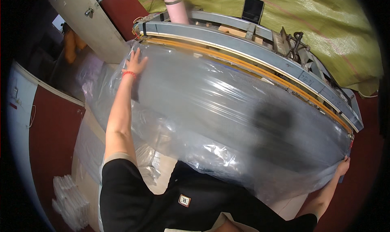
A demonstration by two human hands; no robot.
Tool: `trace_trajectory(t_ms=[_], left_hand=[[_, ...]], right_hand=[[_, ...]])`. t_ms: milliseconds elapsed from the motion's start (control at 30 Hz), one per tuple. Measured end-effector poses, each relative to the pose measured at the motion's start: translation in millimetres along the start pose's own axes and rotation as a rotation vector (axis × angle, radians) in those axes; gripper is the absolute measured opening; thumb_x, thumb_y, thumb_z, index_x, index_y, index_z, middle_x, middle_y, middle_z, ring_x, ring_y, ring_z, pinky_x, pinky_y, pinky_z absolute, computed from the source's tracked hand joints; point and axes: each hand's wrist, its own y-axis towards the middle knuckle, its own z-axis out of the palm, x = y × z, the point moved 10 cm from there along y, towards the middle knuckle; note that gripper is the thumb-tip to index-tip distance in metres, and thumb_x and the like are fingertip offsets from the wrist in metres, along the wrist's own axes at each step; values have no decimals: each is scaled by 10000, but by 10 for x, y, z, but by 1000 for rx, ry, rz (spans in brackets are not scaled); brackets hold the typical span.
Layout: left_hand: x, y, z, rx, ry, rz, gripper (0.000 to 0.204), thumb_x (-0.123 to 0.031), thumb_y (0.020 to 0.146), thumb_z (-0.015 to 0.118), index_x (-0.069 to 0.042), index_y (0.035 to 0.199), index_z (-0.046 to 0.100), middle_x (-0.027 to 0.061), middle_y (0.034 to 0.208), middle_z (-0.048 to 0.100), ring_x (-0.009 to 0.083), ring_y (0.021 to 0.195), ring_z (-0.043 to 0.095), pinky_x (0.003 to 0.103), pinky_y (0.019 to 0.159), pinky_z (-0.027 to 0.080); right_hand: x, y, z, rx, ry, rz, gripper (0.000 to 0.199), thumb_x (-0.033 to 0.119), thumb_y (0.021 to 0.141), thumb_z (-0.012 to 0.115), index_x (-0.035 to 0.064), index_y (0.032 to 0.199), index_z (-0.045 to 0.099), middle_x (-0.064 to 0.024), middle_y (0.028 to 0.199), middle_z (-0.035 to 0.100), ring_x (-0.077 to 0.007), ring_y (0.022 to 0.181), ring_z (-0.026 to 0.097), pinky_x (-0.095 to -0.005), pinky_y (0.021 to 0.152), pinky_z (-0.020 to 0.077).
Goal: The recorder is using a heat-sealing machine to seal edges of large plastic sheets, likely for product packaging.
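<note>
A wide sheet of clear plastic film [183, 90] lies spread in front of me, wrinkled and shiny, with a dark shadow over its right part. Its far edge runs along an orange strip [243, 65] on a long grey metal frame [276, 51]. My left hand [136, 62], a red bead bracelet at the wrist, rests on the film's far left corner with fingers spread. Out at the far right end, my right hand [344, 166] has its fingers closed on the film's edge. Those fingertips are partly hidden.
A pink bottle [175, 6] and a dark phone [252, 10] stand behind the frame, before a yellow-green woven sheet [325, 25]. Metal clamps [296, 47] sit at its back right. A stack of folded clear plastic [71, 203] lies low left; a door [81, 12] stands open beyond.
</note>
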Motion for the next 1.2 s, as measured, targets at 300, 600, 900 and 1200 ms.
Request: trace_trajectory(t_ms=[300,600,900,1200], left_hand=[[302,580,-141,0,-109,138,551,-538,746,474,-173,1159,479,107,1233,406,256,1141,375,368,948,281],[2416,-708,-248,-371,-229,-348,269,-256,819,458,-39,884,604,181,901,581,305,828,564,362,726,440],[3177,-1874,351,-184,158,-200,123,-102,755,494,-31,814,574,177,850,562,352,765,547,409,662,438],[2350,-2287,-1728,-653,-693,22,28,-37,806,491,-11,797,493,37,753,527,121,721,530,238,674,413]], right_hand=[[18,334,270,105,-144,-75,441,418,843,383,45,1059,476,-200,983,551,-376,906,514,-435,702,406],[299,274,-549,-90,87,-170,505,480,814,421,32,1032,506,-167,1004,552,-330,909,521,-393,734,398],[2164,-163,-840,-126,407,-672,278,238,838,500,-15,949,528,-137,886,573,-241,812,542,-309,726,412],[4842,-2754,-1670,299,1014,-1176,116,110,816,531,13,872,561,-10,773,540,-72,724,484,-192,649,392]])
